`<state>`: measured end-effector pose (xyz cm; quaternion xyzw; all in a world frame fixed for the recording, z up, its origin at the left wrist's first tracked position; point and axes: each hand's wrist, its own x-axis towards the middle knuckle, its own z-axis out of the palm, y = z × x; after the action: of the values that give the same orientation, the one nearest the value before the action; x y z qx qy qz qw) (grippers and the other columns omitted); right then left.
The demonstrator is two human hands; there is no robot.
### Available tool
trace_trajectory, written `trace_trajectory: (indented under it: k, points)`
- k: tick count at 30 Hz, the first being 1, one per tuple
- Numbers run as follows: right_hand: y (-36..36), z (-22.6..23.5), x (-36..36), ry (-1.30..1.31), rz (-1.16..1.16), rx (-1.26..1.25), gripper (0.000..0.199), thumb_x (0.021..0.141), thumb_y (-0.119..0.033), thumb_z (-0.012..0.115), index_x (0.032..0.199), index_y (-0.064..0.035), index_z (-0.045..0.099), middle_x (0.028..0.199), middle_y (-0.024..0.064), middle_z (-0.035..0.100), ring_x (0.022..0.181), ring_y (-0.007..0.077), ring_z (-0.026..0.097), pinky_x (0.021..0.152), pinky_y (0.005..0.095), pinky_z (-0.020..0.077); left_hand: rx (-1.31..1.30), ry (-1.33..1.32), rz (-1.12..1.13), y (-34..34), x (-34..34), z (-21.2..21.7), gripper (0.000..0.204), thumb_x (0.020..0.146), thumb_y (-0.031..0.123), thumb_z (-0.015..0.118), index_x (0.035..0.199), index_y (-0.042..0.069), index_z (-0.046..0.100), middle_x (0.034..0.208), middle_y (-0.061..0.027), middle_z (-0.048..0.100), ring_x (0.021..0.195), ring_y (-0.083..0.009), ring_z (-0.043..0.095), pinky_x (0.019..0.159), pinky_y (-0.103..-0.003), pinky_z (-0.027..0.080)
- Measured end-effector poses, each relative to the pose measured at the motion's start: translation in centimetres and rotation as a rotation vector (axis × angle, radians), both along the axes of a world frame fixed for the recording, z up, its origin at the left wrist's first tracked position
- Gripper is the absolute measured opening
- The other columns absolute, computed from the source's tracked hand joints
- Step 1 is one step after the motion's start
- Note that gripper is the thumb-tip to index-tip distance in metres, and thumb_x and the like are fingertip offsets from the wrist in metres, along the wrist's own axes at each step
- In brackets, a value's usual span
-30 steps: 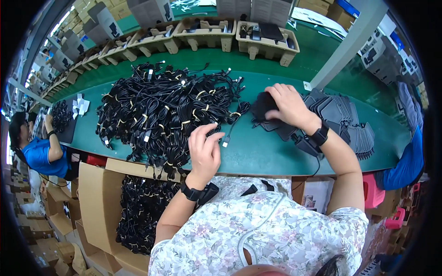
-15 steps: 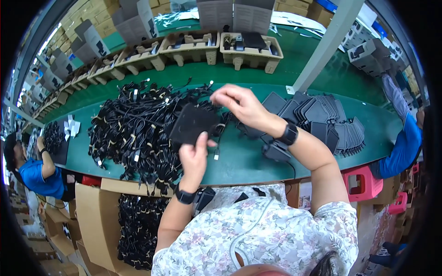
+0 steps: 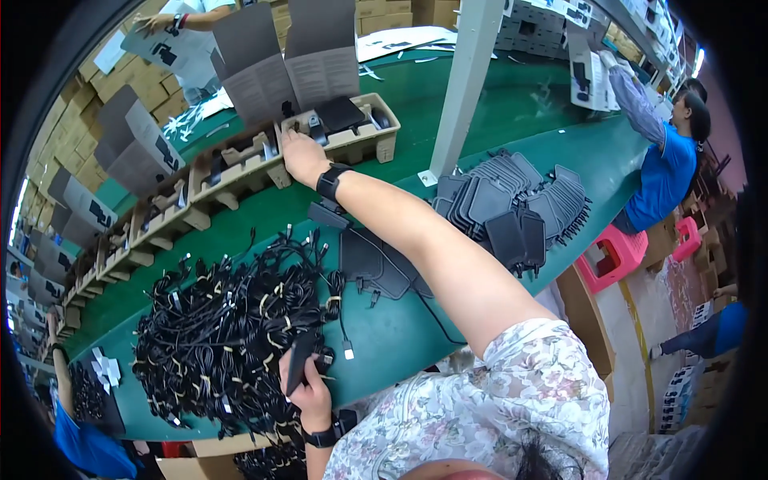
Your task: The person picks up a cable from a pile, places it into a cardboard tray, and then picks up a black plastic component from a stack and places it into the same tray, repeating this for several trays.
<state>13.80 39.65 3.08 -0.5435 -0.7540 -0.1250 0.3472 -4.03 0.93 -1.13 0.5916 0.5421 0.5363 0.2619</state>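
My left hand grips a flat black panel, tilted on edge, at the near right side of a heap of bundled black cables. My right arm stretches across the green bench to a molded cardboard tray. There my right hand has its fingers bent down into the tray's left end; whatever they hold is hidden. In that tray lie a dark square panel and a small grey-black part. A single cable with a white-tipped plug trails beside the heap.
Stacked dark panels lie right of my arm, near a grey post. A small black device sits under my wrist. More trays with upright box flaps run leftward. Co-workers stand left, right and behind; a pink stool is at right.
My right hand has gone from beside the panel out to the far tray. My left hand has lowered toward me with the panel, now turned on edge. The whole view has swung right.
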Motion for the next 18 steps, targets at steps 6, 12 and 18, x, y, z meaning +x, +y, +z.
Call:
trace_trajectory:
  k: [6, 12, 18]
  points:
    - [0.5, 3.6, 0.1, 0.107, -0.122, -0.092, 0.036, 0.084, -0.012, 0.051, 0.117, 0.0018, 0.051, 0.112, 0.0282, 0.055, 0.079, 0.0364, 0.066, 0.063, 0.0398, 0.0549, 0.128, 0.125, -0.032, 0.4, 0.1, 1.8, 0.013, 0.081, -0.008, 0.055, 0.093, -0.002, 0.055, 0.094, -0.0194, 0.064, 0.079, -0.0311, 0.064, 0.069, -0.034, 0.052]
    - [1.2, 2.1, 0.1, 0.02, -0.245, -0.014, 0.022, 0.083, -0.009, 0.05, 0.101, -0.0037, 0.062, 0.088, 0.0213, 0.064, 0.078, 0.0337, 0.066, 0.062, 0.0378, 0.0544, 0.221, 0.213, -0.086, 1.5, -0.1, 2.1, 0.016, 0.078, -0.008, 0.056, 0.093, -0.001, 0.055, 0.094, -0.019, 0.065, 0.078, -0.0315, 0.064, 0.068, -0.036, 0.052]
    - [0.9, 4.4, 0.1, -0.56, -0.181, -0.082, 0.018, 0.077, -0.011, 0.057, 0.09, -0.0077, 0.068, 0.087, 0.0152, 0.068, 0.085, 0.0315, 0.064, 0.065, 0.0372, 0.0535, 0.194, 0.184, -0.065, 1.3, -0.5, 1.7, 0.017, 0.077, -0.007, 0.057, 0.093, 0.0, 0.056, 0.094, -0.0178, 0.065, 0.079, -0.031, 0.064, 0.069, -0.036, 0.052]
